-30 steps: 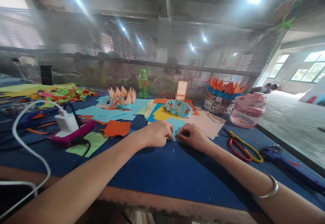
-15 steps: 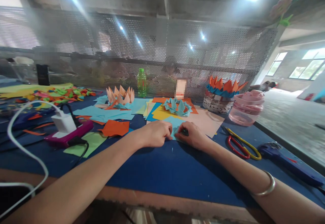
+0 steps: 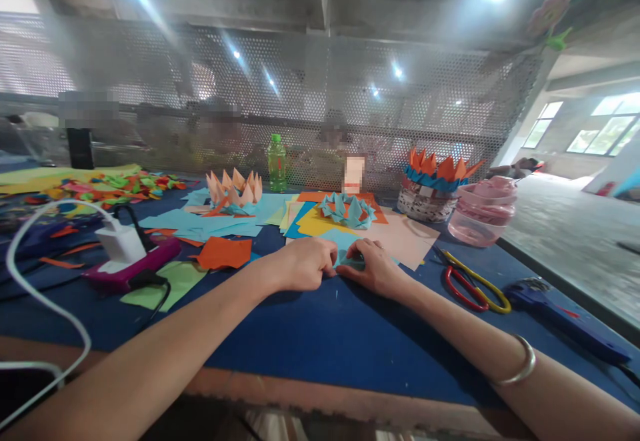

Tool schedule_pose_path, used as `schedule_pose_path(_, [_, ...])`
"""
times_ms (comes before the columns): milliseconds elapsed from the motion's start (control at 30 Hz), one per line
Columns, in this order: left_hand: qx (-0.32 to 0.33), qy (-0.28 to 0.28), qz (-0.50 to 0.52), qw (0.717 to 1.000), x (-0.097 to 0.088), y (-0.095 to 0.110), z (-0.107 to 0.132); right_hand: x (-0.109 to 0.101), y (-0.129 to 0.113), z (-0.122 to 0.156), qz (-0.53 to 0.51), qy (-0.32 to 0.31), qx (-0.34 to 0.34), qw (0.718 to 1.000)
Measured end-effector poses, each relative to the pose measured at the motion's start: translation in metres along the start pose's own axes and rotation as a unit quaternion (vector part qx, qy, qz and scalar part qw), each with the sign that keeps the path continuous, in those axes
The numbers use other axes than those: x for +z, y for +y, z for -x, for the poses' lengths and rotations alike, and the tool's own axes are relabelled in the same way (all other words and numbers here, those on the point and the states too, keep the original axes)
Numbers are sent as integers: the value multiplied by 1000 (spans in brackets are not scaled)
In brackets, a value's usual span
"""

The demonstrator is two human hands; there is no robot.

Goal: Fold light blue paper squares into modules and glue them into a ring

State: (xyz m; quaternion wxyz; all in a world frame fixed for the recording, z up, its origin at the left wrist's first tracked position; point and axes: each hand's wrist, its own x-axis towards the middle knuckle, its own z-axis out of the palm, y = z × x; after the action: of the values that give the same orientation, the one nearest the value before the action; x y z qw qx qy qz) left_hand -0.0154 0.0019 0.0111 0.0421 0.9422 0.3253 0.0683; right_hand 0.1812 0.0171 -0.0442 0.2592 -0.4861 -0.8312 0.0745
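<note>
Your left hand (image 3: 303, 264) and right hand (image 3: 373, 267) close in from either side, fingertips pinching a small folded sky-blue paper square (image 3: 347, 261) on the dark blue counter (image 3: 280, 324). It now lies flatter than a moment ago. Beyond that square stand three folded crowns: one peach paper crown (image 3: 233, 191), one turquoise paper crown (image 3: 347, 211), one orange-and-blue paper crown (image 3: 440, 174). To its right lies one pair of red-and-yellow-handled scissors (image 3: 465, 289).

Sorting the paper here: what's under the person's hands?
A folded pale blue paper lies under the left hand and right hand, on the dark blue tabletop. A peach sheet lies just behind. The hands and paper hide what is directly beneath.
</note>
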Motion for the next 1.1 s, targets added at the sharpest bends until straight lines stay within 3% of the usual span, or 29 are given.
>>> schedule_pose_path(367, [-2, 7, 29, 1000, 0, -5, 1, -12, 8, -10, -57, -73, 9, 996])
schedule_pose_path(500, [8, 5, 30, 1000, 1, -8, 0, -14, 10, -7, -74, -73, 1, 995])
schedule_pose_path(633, [19, 56, 25, 998, 5, -17, -2, -12, 8, -3, -63, -57, -2, 996])
schedule_pose_path(733, [-24, 103, 28, 994, 8, -23, -3, -11, 7, -1, -69, -45, 0, 997])
schedule_pose_path(933, [-154, 119, 151, 969, 12, -21, -7, -10, 5, 0, -81, -27, 3, 996])
schedule_pose_path(1100, [-178, 101, 244, 948, 11, -21, -9, -13, -1, 1, -68, 8, -25, 997])
